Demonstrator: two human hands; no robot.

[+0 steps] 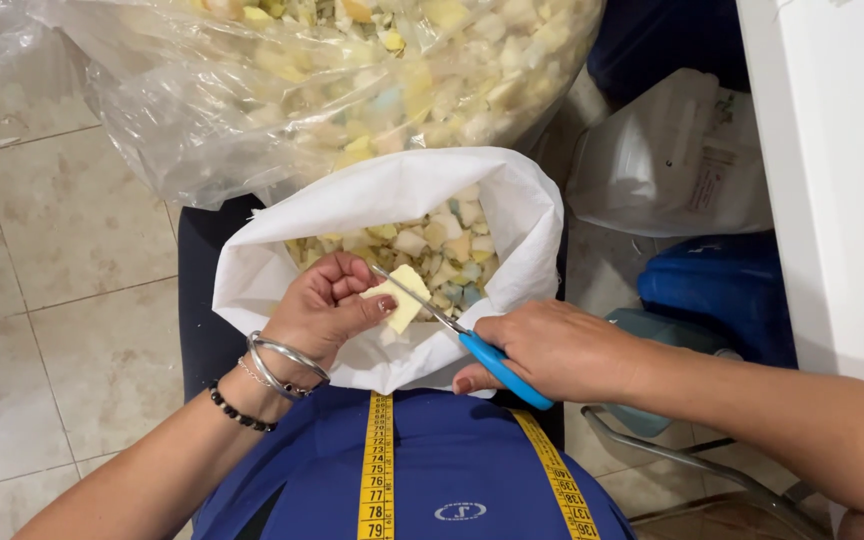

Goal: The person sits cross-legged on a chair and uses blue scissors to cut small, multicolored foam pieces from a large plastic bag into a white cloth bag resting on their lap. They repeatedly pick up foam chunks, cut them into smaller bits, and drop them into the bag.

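My left hand (324,305) pinches a pale yellow piece of foam (404,300) over the mouth of a white sack (272,260) on my lap. My right hand (542,350) grips blue-handled scissors (497,362), and their metal blades cross the foam piece. Inside the sack lie several small foam scraps (442,245) in cream, yellow and pale blue. Bangles and a black bead bracelet circle my left wrist.
A big clear plastic bag (252,120) full of foam scraps fills the top of the view. A yellow measuring tape (376,470) hangs over my blue top. A white bag (672,160), a blue container (722,290) and a white surface (842,180) stand at right. Tiled floor (62,290) lies at left.
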